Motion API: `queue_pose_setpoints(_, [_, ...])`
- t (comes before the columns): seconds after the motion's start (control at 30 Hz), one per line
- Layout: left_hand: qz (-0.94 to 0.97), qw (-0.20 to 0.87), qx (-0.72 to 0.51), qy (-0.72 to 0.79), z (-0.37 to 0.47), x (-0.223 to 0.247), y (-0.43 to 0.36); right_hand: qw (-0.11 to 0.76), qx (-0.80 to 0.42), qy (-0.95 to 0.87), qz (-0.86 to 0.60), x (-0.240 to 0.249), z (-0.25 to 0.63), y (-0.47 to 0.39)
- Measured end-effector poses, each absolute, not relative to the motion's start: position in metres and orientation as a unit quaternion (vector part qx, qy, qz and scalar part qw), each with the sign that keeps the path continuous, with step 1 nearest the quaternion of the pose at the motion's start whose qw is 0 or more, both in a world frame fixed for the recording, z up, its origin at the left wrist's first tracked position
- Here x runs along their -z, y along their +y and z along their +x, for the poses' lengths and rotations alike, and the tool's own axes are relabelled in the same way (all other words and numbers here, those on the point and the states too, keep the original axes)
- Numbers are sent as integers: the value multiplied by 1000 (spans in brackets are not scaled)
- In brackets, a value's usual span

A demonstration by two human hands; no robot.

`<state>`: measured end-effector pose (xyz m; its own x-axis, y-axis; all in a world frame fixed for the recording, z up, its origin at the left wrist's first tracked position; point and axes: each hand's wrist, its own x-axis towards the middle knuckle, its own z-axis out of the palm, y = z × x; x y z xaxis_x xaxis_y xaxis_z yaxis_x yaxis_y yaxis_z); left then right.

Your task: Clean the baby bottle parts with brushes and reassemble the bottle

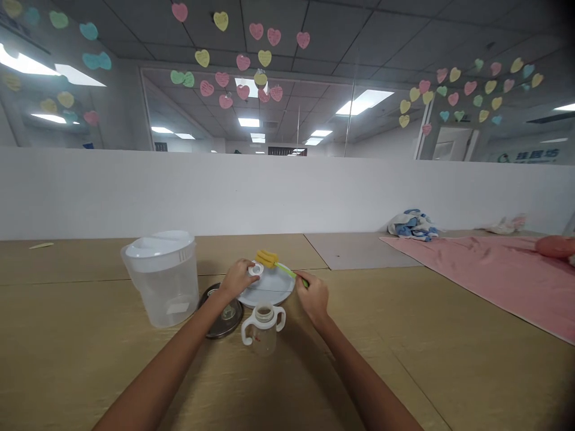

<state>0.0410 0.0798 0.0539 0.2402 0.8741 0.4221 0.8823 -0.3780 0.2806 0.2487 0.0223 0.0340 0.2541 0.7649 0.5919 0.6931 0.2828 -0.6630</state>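
Note:
My left hand (237,278) is closed on a small white bottle cap (256,269), its round opening facing me. In my right hand (313,294) is the green handle of a bottle brush (268,258), whose yellow sponge head points left, close to the cap. Both are held over a white plate (269,290). Nearer to me a clear baby bottle (264,329) with two white side handles stands upright, its top uncovered. Partly behind my left forearm lies a dark round lid (231,320) with a glassy middle.
A tall translucent plastic pitcher (164,281) stands left of the lid. To the right a pink cloth (476,263) covers the table, with a blue-and-white crumpled cloth (412,224) by the wall. A white low wall (287,194) runs along the back.

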Motion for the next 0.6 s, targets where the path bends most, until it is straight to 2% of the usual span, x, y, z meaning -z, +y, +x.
queue_pose_setpoints(0.13, [-741,-29,431,-515,30,-51,58,573,-68,-598,-555,-32,247,22])
queue_pose_setpoints(0.27, [-684,-35,566,-459,16,-39,33,640,-225,-574,-457,-31,246,26])
queue_pose_setpoints(0.43, [-669,36,565,-482,-13,-10,17,733,-319,-448,-400,-33,249,33])
queue_pose_setpoints(0.6, [-676,-23,515,-526,-24,7,15,749,-316,-406,-419,-33,254,36])
